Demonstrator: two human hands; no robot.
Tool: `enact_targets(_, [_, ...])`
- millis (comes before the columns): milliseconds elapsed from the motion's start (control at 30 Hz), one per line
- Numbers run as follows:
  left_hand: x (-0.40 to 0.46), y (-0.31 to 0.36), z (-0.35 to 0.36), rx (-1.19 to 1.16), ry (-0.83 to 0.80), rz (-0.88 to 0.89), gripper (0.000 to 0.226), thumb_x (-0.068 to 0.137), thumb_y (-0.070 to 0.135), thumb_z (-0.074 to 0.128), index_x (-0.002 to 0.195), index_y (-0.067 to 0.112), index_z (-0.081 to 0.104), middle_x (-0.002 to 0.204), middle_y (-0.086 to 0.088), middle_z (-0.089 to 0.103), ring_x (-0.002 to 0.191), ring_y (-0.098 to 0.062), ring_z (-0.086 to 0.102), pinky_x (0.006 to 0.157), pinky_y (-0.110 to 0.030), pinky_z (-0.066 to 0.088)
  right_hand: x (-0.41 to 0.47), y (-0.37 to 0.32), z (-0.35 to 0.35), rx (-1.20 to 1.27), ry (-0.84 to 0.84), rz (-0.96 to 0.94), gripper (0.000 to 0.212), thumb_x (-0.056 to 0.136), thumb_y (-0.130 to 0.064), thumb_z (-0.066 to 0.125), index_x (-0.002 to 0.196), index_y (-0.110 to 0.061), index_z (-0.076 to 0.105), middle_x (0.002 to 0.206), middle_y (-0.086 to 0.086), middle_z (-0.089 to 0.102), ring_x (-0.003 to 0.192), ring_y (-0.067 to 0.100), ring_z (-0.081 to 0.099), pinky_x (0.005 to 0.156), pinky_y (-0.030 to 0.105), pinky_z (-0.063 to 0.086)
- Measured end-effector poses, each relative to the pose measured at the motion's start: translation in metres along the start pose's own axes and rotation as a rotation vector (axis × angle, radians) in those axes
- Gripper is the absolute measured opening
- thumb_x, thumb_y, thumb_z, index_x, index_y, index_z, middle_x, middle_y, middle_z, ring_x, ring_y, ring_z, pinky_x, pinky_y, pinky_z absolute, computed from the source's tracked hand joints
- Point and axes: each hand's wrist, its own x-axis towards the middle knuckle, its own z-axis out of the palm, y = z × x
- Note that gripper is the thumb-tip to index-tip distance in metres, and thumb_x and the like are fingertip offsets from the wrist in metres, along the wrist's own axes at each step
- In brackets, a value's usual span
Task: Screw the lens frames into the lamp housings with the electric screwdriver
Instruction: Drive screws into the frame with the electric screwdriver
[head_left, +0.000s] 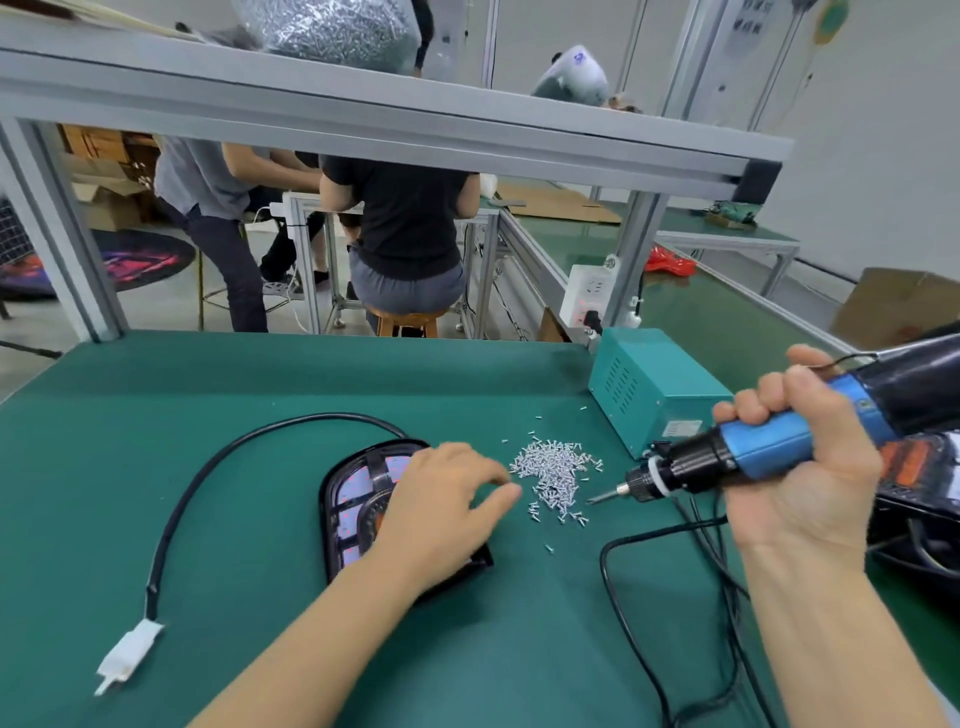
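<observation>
Right hand (795, 457) grasping electric screwdriver (769, 452) at 3 o'clock, left hand (441, 499) released over lamp housing (353, 499), fingers reaching toward screw pile (556, 470), green worktop (260, 384)

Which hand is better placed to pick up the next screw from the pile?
Left. The left hand reaches over the black lamp housing, fingertips beside the pile of small silver screws. The right hand grips the blue electric screwdriver.

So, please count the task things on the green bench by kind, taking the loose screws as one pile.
Lamp housing: 1
Electric screwdriver: 1
Screw pile: 1
Teal power supply box: 1
White plug connector: 1
Total: 5
</observation>
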Motion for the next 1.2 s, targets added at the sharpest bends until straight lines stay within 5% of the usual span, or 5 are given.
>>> enact_targets(133, [0.019,-0.007,0.02,0.041,0.233,-0.373,0.038,0.094,0.032,0.045,0.063,0.012,0.052,0.058,0.001,0.045,0.081,-0.03,0.052,0.079,-0.034,0.034,-0.003,-0.004,-0.008,-0.011,-0.002,0.004,0.011,0.081,-0.012,0.051,0.088,-0.021,0.055,0.057,-0.01,0.047,0.052,0.005,0.046,0.06,0.019,0.045])
enact_targets(300, [0.042,0.007,0.021,-0.096,0.32,-0.673,0.025,0.094,0.023,0.042,0.083,0.021,0.064,0.097,-0.003,0.066,0.105,-0.029,0.049,0.088,-0.037,0.026,-0.007,0.002,-0.002,0.006,-0.003,0.018,0.013,0.079,-0.011,0.052,0.089,-0.018,0.054,0.055,-0.008,0.047,0.051,0.007,0.046,0.06,0.022,0.044])
enact_targets(533, [0.048,0.044,0.024,0.472,-0.227,0.208,0.022,0.084,0.014,0.057,0.097,0.026,0.071,0.095,0.004,0.066,0.097,-0.022,0.047,0.078,-0.035,0.017,-0.009,0.0,0.0,-0.034,0.011,-0.014,0.015,0.078,-0.008,0.052,0.09,-0.017,0.054,0.055,-0.007,0.047,0.051,0.009,0.047,0.062,0.022,0.045])
enact_targets(967, [0.035,0.045,0.048,0.583,-0.358,0.252,0.024,0.08,0.0,0.055,0.075,0.023,0.056,0.061,0.002,0.046,0.067,-0.022,0.039,0.078,-0.033,0.018,-0.009,-0.006,-0.01,-0.06,0.017,-0.017,0.017,0.077,-0.008,0.053,0.091,-0.018,0.054,0.058,-0.006,0.047,0.052,0.01,0.047,0.063,0.024,0.046])
enact_targets(1200, [0.023,0.027,-0.007,-0.569,-0.058,-0.129,0.014,0.077,0.01,0.072,0.068,0.021,0.07,0.069,0.004,0.071,0.066,-0.007,0.062,0.069,-0.021,0.051,-0.006,-0.009,0.004,0.106,0.024,0.021,0.012,0.08,-0.012,0.05,0.088,-0.019,0.055,0.057,-0.01,0.047,0.051,0.005,0.045,0.06,0.019,0.046])
